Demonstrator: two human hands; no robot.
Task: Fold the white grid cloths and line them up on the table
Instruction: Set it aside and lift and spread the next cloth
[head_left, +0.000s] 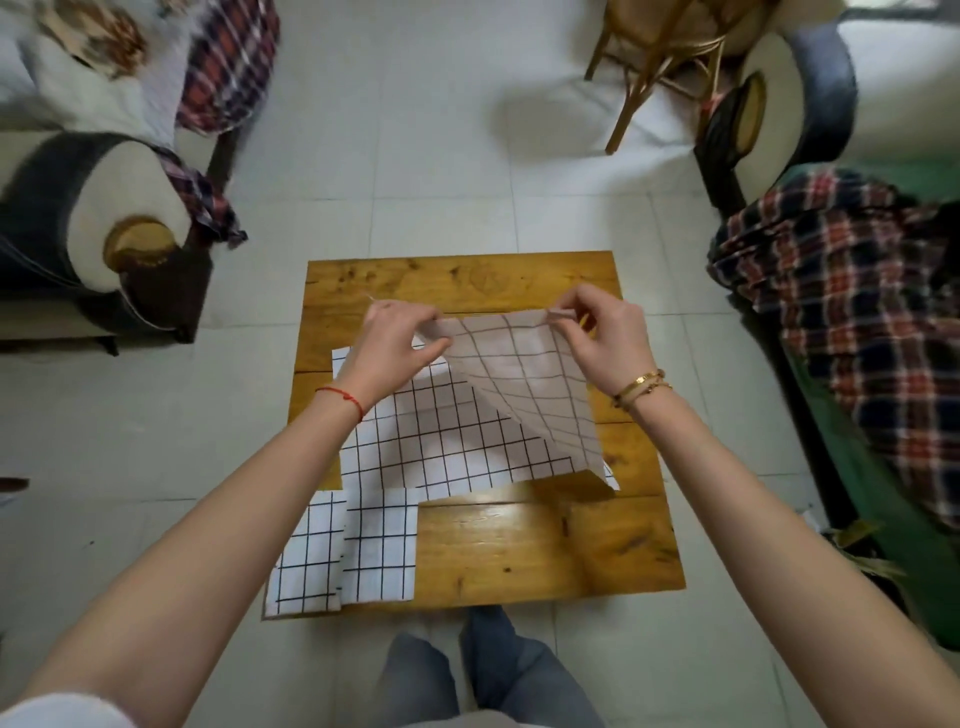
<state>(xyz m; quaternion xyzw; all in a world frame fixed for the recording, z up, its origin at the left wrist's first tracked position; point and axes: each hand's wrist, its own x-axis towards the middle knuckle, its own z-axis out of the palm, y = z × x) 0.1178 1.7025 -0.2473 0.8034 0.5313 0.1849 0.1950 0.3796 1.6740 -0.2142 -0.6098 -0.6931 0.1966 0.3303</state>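
I am holding the white grid cloth (447, 431) spread over the middle of the desk (545, 540), with my left hand (395, 343) and right hand (602, 338) each pinching a lifted corner of it above the far half of the desk. Both grips are clenched on the fabric, thumb against fingers, and the raised flap is hanging down toward the right edge while the rest is lying flat. Two already folded grid cloths (343, 551) are sitting side by side at the near left corner, the left one hanging slightly past the edge. I am judging the risk this way: if I am pulling the flap unevenly, the lower layer could be dragged across the wood and the fold would come out skewed; a sweep toward the near left corner could also nudge the folded pair off the edge. Around the desk, plaid blankets (852, 291) are draped over seating on both sides, and a wooden chair (660, 57) is standing well apart beyond the far edge.
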